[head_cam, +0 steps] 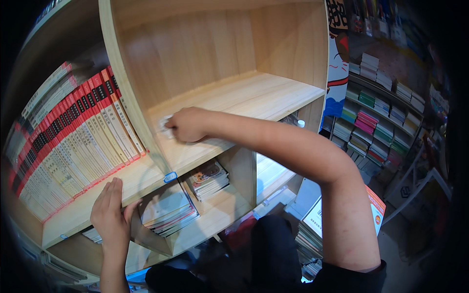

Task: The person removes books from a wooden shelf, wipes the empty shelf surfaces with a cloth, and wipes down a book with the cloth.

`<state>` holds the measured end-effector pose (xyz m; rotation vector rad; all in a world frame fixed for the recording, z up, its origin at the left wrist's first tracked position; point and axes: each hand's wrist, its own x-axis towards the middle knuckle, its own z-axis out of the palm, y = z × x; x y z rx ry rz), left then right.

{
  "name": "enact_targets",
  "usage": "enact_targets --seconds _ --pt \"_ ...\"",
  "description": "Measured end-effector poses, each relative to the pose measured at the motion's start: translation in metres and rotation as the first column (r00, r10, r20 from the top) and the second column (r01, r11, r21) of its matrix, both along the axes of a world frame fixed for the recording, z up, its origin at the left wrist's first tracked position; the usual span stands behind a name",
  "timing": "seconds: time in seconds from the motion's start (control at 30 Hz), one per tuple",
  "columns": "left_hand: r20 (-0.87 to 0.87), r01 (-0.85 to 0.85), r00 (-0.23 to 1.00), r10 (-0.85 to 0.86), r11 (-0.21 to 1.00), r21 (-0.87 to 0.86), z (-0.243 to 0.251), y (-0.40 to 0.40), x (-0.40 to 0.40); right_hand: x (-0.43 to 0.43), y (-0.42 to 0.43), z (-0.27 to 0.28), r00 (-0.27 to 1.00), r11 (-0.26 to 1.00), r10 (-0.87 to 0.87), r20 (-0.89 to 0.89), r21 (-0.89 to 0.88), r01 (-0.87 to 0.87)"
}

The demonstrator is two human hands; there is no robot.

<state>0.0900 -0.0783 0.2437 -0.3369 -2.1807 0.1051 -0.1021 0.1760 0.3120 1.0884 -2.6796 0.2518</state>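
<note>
My right hand (190, 125) presses a crumpled white cloth or tissue (166, 126) onto a light wooden shelf board (234, 99), close to the upright divider (126, 73) at its left end. Most of the cloth is hidden under my fingers. My left hand (111, 210) grips the front edge of the shelf (146, 188) further left, fingers on top and thumb underneath. Just behind those fingertips stands a long row of books (80, 139) with red, black and cream spines. A small blue-edged label (170, 177) is fixed to the shelf front below the divider.
Stacks of thin books (170, 216) and picture books (209, 179) lie in the lower compartments. At lower right, a pile of books (309, 238) stands near my legs (274, 249). Loaded shelves (377, 117) and a white metal frame (421, 190) are further right.
</note>
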Motion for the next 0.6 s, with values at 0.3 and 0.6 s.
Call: enact_targets --seconds 0.3,0.6 --pt "0.029 0.007 1.0 -0.008 1.0 0.021 0.002 0.001 0.0 -0.087 0.117 -0.004 0.945 0.941 -0.32 -0.071 0.094 0.326" --pt "0.045 -0.039 0.998 0.038 0.999 0.019 0.003 -0.005 0.005 -0.25 0.326 0.004 0.783 0.734 -0.62 -0.047 0.316 0.601"
